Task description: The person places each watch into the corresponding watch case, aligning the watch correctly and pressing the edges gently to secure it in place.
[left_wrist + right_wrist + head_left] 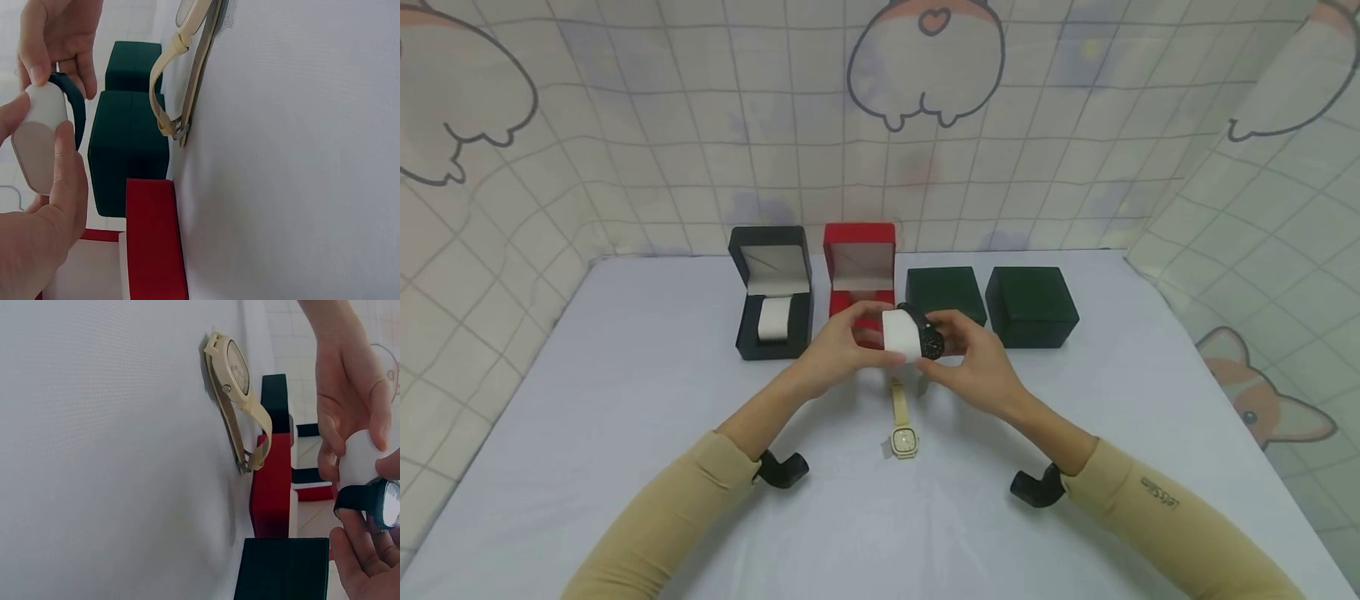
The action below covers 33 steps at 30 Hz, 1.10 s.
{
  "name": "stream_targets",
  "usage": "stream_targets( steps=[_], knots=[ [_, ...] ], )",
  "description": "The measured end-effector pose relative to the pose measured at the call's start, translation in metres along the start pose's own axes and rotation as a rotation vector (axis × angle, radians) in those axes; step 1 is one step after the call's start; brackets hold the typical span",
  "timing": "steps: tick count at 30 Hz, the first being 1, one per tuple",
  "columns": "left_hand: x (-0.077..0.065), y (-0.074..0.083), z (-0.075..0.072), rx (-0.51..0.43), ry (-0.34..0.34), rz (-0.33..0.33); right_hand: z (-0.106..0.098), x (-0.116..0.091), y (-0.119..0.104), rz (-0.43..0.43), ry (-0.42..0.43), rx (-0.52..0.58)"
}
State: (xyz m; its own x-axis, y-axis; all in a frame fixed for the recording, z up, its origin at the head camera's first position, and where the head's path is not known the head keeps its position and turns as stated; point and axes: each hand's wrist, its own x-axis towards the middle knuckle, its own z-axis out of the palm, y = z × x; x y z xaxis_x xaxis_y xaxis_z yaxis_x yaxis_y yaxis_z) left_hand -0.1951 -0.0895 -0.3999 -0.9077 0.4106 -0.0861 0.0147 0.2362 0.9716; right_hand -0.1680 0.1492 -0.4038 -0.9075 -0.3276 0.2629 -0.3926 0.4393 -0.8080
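Note:
In the head view my left hand (837, 354) grips a white watch cushion (899, 335) between thumb and fingers, above the table in front of the red box. My right hand (977, 362) pinches a black wristwatch (932, 342) at the cushion's right end. The watch's dark strap (76, 106) curves round that end in the left wrist view, and its bright dial (392, 504) faces the right wrist camera. Below the hands a cream wristwatch (904, 442) lies on the table, its buckle end pointing to the boxes.
At the back of the table stand an open black watch box (742, 333) with a white cushion (774, 319) inside, an open red watch box (859, 235) partly hidden by my left hand, and two closed dark green boxes (946, 292) (1032, 304). A patterned cloth (790, 150) hangs behind.

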Motion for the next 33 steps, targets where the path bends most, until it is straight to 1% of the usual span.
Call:
stream_targets(
  steps=[7, 13, 19, 24, 26, 33],
  knots=[
    [0.0011, -0.0026, 0.0023, -0.015, 0.015, 0.001, 0.0009, -0.0001, -0.0026, 0.028, 0.005, -0.001],
    [0.0027, -0.0032, 0.0033, -0.017, 0.026, -0.003, 0.0015, -0.0003, -0.0048, 0.024, 0.018, -0.021],
    [0.0033, -0.0007, 0.0052, 0.003, 0.044, -0.02, 0.0028, 0.0002, -0.0038, 0.028, 0.042, -0.09],
    [0.0039, -0.0014, 0.0059, 0.005, 0.039, -0.016, 0.0038, 0.0001, -0.0027, 0.041, 0.039, -0.128],
    [0.0039, -0.0013, 0.0059, -0.001, 0.037, -0.014, 0.0038, -0.0001, -0.0032, 0.04, 0.036, -0.128],
    [0.0034, -0.0012, 0.0051, -0.02, 0.046, -0.042, 0.0001, -0.0004, -0.0073, 0.027, 0.009, -0.091]
  ],
)
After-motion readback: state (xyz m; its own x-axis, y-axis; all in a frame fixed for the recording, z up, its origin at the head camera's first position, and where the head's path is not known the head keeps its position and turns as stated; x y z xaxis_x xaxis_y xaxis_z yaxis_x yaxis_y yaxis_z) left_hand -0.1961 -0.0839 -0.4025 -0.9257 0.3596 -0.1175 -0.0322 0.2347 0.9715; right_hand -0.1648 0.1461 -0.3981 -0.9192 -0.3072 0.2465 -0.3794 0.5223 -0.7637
